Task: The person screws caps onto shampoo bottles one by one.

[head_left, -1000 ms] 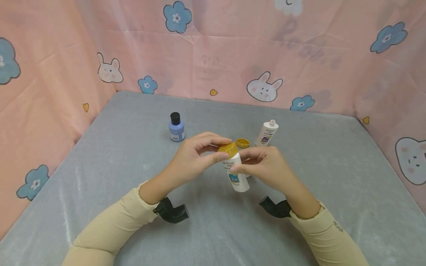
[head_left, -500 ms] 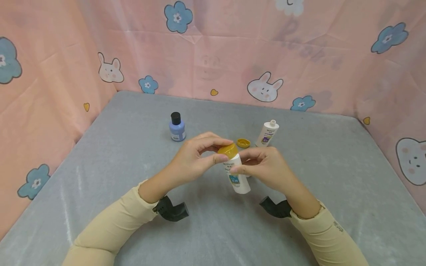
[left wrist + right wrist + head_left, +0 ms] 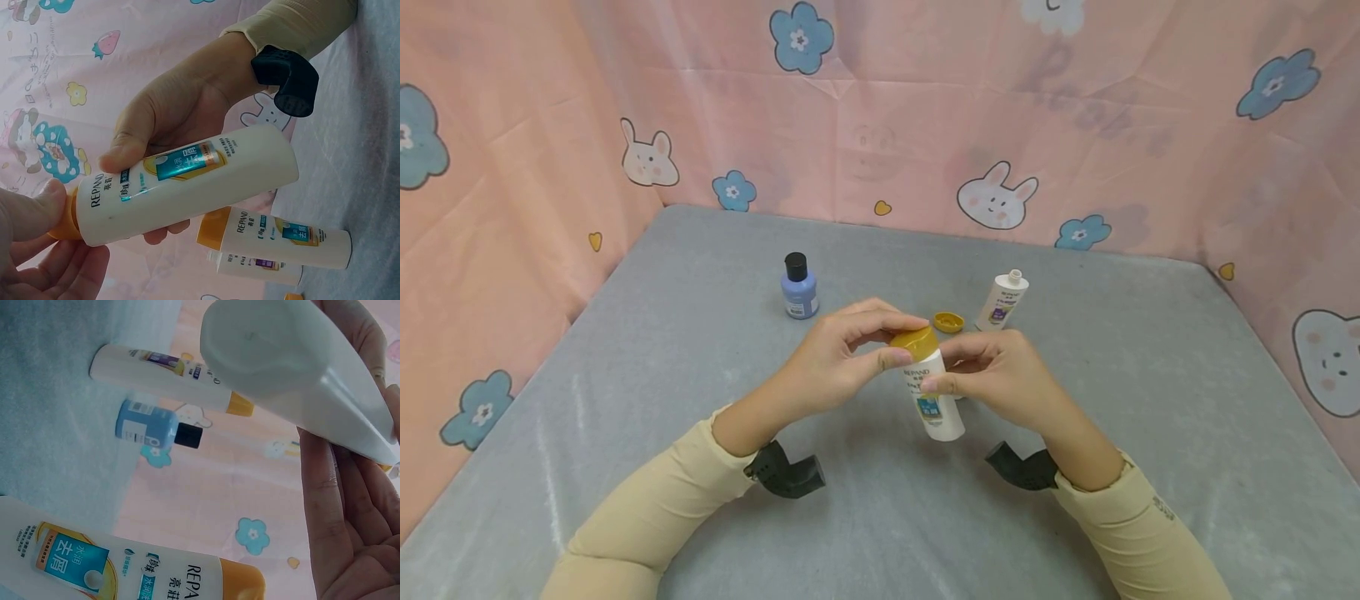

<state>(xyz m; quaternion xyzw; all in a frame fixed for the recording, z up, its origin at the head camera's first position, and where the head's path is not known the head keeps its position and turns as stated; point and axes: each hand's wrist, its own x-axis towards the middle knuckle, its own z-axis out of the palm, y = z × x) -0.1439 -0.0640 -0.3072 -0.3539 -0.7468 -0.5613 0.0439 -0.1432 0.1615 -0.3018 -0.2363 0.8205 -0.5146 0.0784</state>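
A white shampoo bottle (image 3: 936, 408) with a teal label is held tilted over the grey table. My left hand (image 3: 842, 358) pinches its yellow cap (image 3: 916, 341) between thumb and fingers. My right hand (image 3: 1000, 375) grips the bottle's body, thumb in front. In the left wrist view the cap (image 3: 62, 222) sits at the neck, and the right hand's thumb presses beside the label. A second teal-labelled bottle (image 3: 287, 236), yellow-capped, stands beyond, mostly hidden by my right hand in the head view. Past that hand's fingers shows a yellow cap (image 3: 949, 322).
An uncapped white bottle (image 3: 1002, 302) with a purple label stands at the back right. Farther left is a blue bottle (image 3: 799, 292) with a black cap. The right wrist view shows another purple-labelled bottle (image 3: 165, 375), yellow-capped. A pink patterned curtain (image 3: 880, 100) surrounds the table.
The held bottle's base has dipped slightly towards me, and its label has turned a little. Both hands stay almost in place with their grips unchanged.
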